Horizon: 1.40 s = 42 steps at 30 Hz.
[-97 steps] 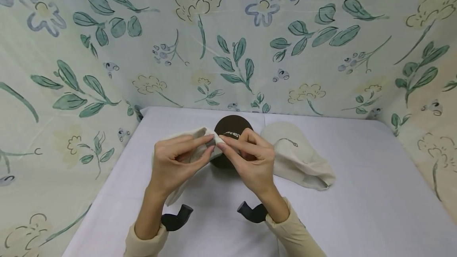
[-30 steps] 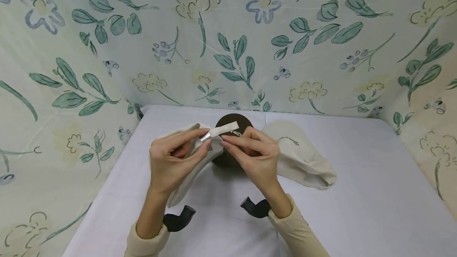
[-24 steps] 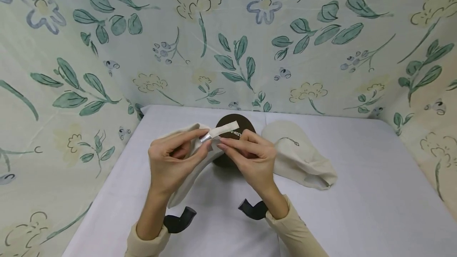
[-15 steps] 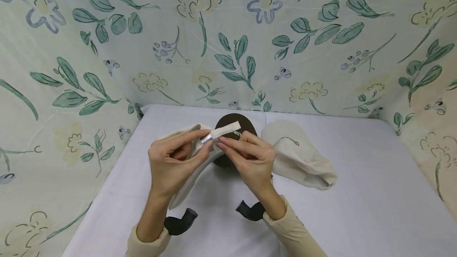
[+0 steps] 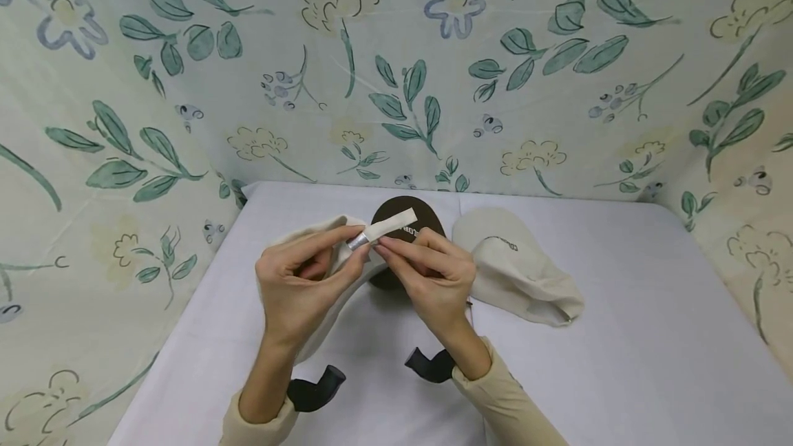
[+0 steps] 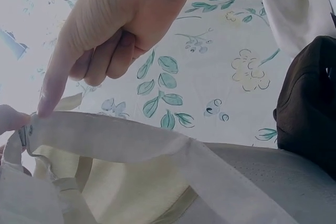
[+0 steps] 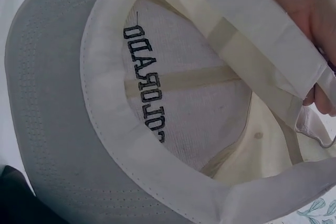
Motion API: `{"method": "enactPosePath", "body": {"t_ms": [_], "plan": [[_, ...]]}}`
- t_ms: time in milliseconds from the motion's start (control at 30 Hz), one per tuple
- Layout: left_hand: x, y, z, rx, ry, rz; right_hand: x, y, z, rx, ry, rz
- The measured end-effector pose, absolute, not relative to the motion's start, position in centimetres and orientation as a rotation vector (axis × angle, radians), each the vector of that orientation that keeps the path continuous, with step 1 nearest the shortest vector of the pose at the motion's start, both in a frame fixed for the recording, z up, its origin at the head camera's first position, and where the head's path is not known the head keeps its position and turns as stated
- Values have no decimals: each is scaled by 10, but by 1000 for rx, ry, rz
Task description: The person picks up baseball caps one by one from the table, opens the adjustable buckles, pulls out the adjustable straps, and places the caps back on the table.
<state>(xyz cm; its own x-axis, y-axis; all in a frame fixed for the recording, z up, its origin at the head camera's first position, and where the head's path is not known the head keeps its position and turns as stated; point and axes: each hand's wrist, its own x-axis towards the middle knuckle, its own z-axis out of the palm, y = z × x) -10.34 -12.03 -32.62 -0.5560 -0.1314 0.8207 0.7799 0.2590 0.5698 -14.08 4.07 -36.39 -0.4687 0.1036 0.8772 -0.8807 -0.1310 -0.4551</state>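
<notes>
Left hand [image 5: 291,288] and right hand [image 5: 441,281] meet over the counter [image 5: 632,294], each with thumb and forefinger brought together. The left pinches at the metal buckle [image 5: 358,240] on the back of an off-white cap [image 7: 173,103]; the right pinches just beside it, apparently on the strap [image 5: 393,224], though the exact bit of cloth is hidden by the fingertips. The cap itself is held up, mostly behind the left hand in the head view; the right wrist view looks into its crown, where dark lettering shows, with the stitched brim off to one side.

As for progress, the strap looks threaded through the buckle, since its free end sticks out past the metal, tilted up between the hands. That end lies loose, not tucked away, so fastening or adjusting the closure seems only partly done. Whether the buckle is clamped down cannot be told. Judging from this, securing the buckle, tidying the tail and setting the cap down remain. A brown cap [image 5: 392,209] sits behind the hands, and beside it a pale cap [image 5: 519,268] lies on the counter, neither being handled.
</notes>
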Motion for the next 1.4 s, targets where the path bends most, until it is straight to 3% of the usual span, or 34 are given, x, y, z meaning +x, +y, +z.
{"method": "enactPosePath", "body": {"t_ms": [533,900,1400], "plan": [[-105,-118,-328,-494,-1747,-1474,-141,41,-362,814,-1448,1587],[-106,-119,-330,-517,-1732,-1550,-148,39,-368,937,-1407,1592],[-104,-123,-329,-459,-1835,-1576,-150,36,-372,882,-1384,1495]]}}
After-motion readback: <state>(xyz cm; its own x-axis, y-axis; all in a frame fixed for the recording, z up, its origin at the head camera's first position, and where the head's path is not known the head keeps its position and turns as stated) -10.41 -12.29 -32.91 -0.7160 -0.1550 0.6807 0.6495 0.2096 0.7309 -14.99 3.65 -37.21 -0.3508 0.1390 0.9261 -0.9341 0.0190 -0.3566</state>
